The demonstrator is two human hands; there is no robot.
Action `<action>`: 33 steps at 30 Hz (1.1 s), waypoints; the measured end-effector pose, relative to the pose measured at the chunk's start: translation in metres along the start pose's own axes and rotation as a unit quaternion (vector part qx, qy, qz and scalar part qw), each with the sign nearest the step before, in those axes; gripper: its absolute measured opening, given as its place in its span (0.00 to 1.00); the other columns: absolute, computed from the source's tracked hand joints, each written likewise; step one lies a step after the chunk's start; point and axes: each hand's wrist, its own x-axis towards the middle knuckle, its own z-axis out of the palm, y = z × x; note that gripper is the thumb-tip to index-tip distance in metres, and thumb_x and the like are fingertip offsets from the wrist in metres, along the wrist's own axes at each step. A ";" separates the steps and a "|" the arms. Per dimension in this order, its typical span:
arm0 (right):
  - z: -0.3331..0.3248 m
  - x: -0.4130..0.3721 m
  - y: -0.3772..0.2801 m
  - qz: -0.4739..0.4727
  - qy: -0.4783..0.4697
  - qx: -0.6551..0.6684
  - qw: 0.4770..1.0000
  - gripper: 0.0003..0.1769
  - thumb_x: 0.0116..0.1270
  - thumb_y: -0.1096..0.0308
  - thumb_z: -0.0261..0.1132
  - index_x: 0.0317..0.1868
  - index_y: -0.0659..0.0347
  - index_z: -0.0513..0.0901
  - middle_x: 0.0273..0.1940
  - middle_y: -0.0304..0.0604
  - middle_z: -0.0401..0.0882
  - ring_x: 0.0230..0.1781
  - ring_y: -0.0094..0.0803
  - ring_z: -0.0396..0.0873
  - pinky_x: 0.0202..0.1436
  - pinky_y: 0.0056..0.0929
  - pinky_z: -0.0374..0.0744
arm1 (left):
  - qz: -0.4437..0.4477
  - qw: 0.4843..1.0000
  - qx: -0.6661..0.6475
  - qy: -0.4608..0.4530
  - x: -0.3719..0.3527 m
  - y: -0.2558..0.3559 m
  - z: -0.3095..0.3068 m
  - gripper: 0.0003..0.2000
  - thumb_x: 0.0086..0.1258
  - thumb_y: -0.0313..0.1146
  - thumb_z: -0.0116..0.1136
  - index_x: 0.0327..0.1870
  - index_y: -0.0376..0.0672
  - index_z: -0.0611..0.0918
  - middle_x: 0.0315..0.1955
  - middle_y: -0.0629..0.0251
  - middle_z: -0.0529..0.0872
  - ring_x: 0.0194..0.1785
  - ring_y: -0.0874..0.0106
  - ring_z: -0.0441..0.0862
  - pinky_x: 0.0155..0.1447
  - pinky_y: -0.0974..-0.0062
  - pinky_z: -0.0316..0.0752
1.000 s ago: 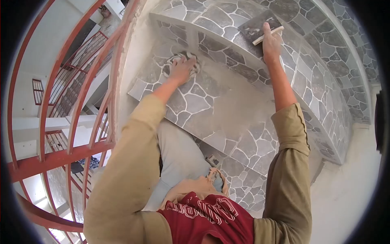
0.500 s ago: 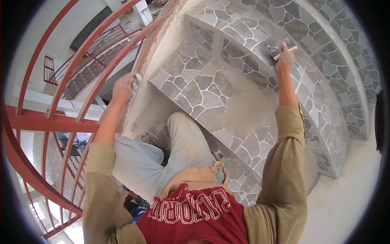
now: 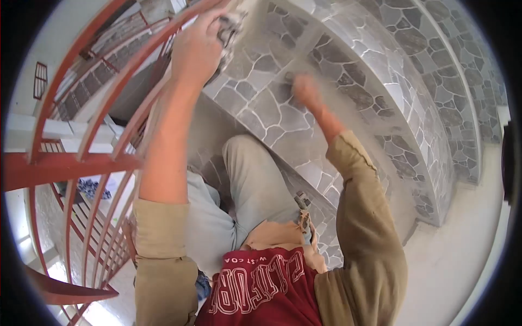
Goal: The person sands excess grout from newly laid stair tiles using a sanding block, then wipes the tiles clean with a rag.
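My left hand [image 3: 197,51] is raised beside the red railing, at the upper end of the stair's edge. Its fingers are closed around a crumpled, grey-smeared rag [image 3: 232,30]. Lower and to the right, my right hand [image 3: 308,90] is smeared by motion over the stone-patterned step [image 3: 280,117]. A dark, blurred trowel [image 3: 286,86] extends to the left of that hand, close to the step's surface. Grey stones with pale joints cover the step, and a dusty grey film lies over part of it.
The red metal railing [image 3: 70,169] curves along my left, with a lower floor visible through its bars. Higher curved steps [image 3: 402,70] rise at the right, beside a pale wall [image 3: 454,228]. My bent knee [image 3: 242,149] is against the step's front edge.
My right hand has moved left and down from the upper step to the step before me. My left hand has gone up and right with the rag. The view has shifted slightly.
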 end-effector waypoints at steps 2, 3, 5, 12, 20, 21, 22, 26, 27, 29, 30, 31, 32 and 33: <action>0.009 -0.005 -0.005 0.023 0.000 0.002 1.000 0.11 0.65 0.70 0.59 0.42 0.57 0.87 0.41 0.56 0.87 0.43 0.57 0.85 0.46 0.53 0.84 | 0.026 0.998 0.050 0.022 0.004 -0.007 0.009 0.13 0.77 0.33 0.51 0.56 0.48 0.86 0.49 0.48 0.88 0.55 0.46 0.83 0.58 0.58 0.77; -0.011 0.002 -0.020 0.048 -0.028 0.001 0.998 0.10 0.65 0.69 0.59 0.41 0.58 0.87 0.41 0.56 0.87 0.43 0.57 0.85 0.46 0.53 0.83 | -0.004 0.999 -0.021 0.036 0.008 0.017 0.003 0.12 0.73 0.33 0.53 0.50 0.43 0.86 0.45 0.48 0.89 0.51 0.49 0.85 0.57 0.53 0.77; -0.007 0.009 -0.017 0.073 -0.059 -0.005 0.996 0.09 0.65 0.69 0.60 0.40 0.59 0.86 0.40 0.57 0.87 0.43 0.58 0.85 0.46 0.53 0.83 | 0.020 0.996 -0.036 0.073 0.017 0.014 0.015 0.11 0.74 0.31 0.52 0.49 0.42 0.86 0.45 0.48 0.88 0.51 0.49 0.85 0.57 0.54 0.76; -0.016 0.015 -0.014 0.096 -0.062 -0.013 0.993 0.14 0.62 0.66 0.61 0.42 0.65 0.88 0.45 0.64 0.86 0.48 0.61 0.85 0.53 0.55 0.82 | -0.027 0.983 -0.118 0.138 0.032 0.027 0.030 0.10 0.74 0.27 0.53 0.48 0.40 0.86 0.43 0.45 0.88 0.51 0.47 0.84 0.58 0.56 0.75; 0.007 0.028 0.010 0.031 -0.096 -0.066 0.993 0.14 0.64 0.68 0.59 0.45 0.64 0.87 0.49 0.65 0.86 0.53 0.62 0.83 0.56 0.55 0.81 | -0.062 0.978 -0.137 0.146 0.037 0.029 0.037 0.11 0.73 0.27 0.52 0.48 0.39 0.86 0.46 0.43 0.87 0.53 0.46 0.83 0.60 0.55 0.75; -0.006 0.029 0.001 0.096 -0.091 -0.041 0.990 0.14 0.64 0.68 0.60 0.45 0.64 0.87 0.49 0.64 0.86 0.54 0.62 0.83 0.57 0.54 0.81 | -0.062 0.979 -0.139 0.139 0.035 0.028 0.038 0.11 0.73 0.27 0.52 0.48 0.39 0.86 0.46 0.43 0.87 0.54 0.46 0.82 0.60 0.55 0.75; -0.014 0.026 -0.003 0.167 -0.088 -0.016 0.982 0.14 0.63 0.68 0.61 0.45 0.64 0.87 0.49 0.64 0.86 0.54 0.61 0.83 0.57 0.53 0.81 | -0.068 0.979 -0.139 0.136 0.031 0.026 0.041 0.11 0.73 0.27 0.52 0.48 0.39 0.86 0.46 0.43 0.87 0.54 0.46 0.82 0.60 0.55 0.75; 0.004 0.028 0.013 0.022 -0.075 -0.061 0.995 0.15 0.63 0.66 0.61 0.45 0.65 0.86 0.44 0.63 0.86 0.45 0.63 0.84 0.52 0.55 0.82 | -0.057 0.980 -0.126 0.145 0.032 0.024 0.044 0.10 0.74 0.27 0.53 0.47 0.38 0.86 0.42 0.44 0.88 0.51 0.46 0.84 0.58 0.55 0.77; 0.000 0.034 0.006 0.013 -0.074 -0.063 0.995 0.15 0.63 0.66 0.61 0.45 0.65 0.86 0.44 0.63 0.86 0.45 0.63 0.84 0.52 0.55 0.82 | -0.076 0.981 -0.119 0.134 0.033 0.023 0.042 0.10 0.74 0.28 0.53 0.47 0.38 0.86 0.41 0.44 0.88 0.49 0.46 0.84 0.56 0.55 0.77; -0.018 0.027 -0.013 0.095 -0.078 -0.039 0.992 0.14 0.62 0.67 0.62 0.43 0.65 0.88 0.46 0.63 0.87 0.47 0.62 0.85 0.53 0.54 0.83 | -0.087 0.977 -0.132 0.140 0.035 0.020 0.038 0.10 0.74 0.28 0.53 0.47 0.38 0.86 0.40 0.44 0.88 0.49 0.46 0.85 0.55 0.55 0.78; -0.025 0.033 -0.016 0.094 -0.080 -0.041 0.991 0.14 0.62 0.67 0.62 0.43 0.65 0.88 0.46 0.63 0.87 0.47 0.62 0.85 0.53 0.54 0.83 | -0.087 0.975 -0.150 0.140 0.036 0.020 0.039 0.10 0.73 0.28 0.53 0.47 0.38 0.86 0.40 0.44 0.88 0.48 0.45 0.85 0.54 0.54 0.78; -0.029 0.044 -0.017 0.170 -0.130 -0.028 0.976 0.15 0.61 0.68 0.62 0.46 0.63 0.88 0.49 0.61 0.86 0.52 0.60 0.83 0.56 0.53 0.82 | -0.107 0.971 -0.158 0.145 0.038 0.018 0.041 0.10 0.73 0.28 0.53 0.47 0.38 0.86 0.40 0.43 0.88 0.48 0.46 0.85 0.54 0.55 0.78; -0.032 0.048 -0.021 0.247 -0.180 -0.013 0.952 0.16 0.61 0.69 0.62 0.48 0.60 0.88 0.52 0.60 0.85 0.57 0.59 0.82 0.59 0.52 0.80 | -0.108 0.971 -0.159 0.143 0.036 0.018 0.043 0.10 0.73 0.28 0.53 0.47 0.38 0.86 0.40 0.43 0.88 0.48 0.46 0.85 0.54 0.55 0.78; -0.031 0.037 -0.022 0.248 -0.181 -0.014 0.952 0.16 0.61 0.69 0.62 0.48 0.60 0.88 0.52 0.60 0.85 0.57 0.59 0.82 0.59 0.52 0.80 | -0.095 0.973 -0.156 0.144 0.034 0.017 0.044 0.10 0.73 0.29 0.53 0.47 0.38 0.86 0.40 0.43 0.88 0.48 0.46 0.85 0.54 0.55 0.78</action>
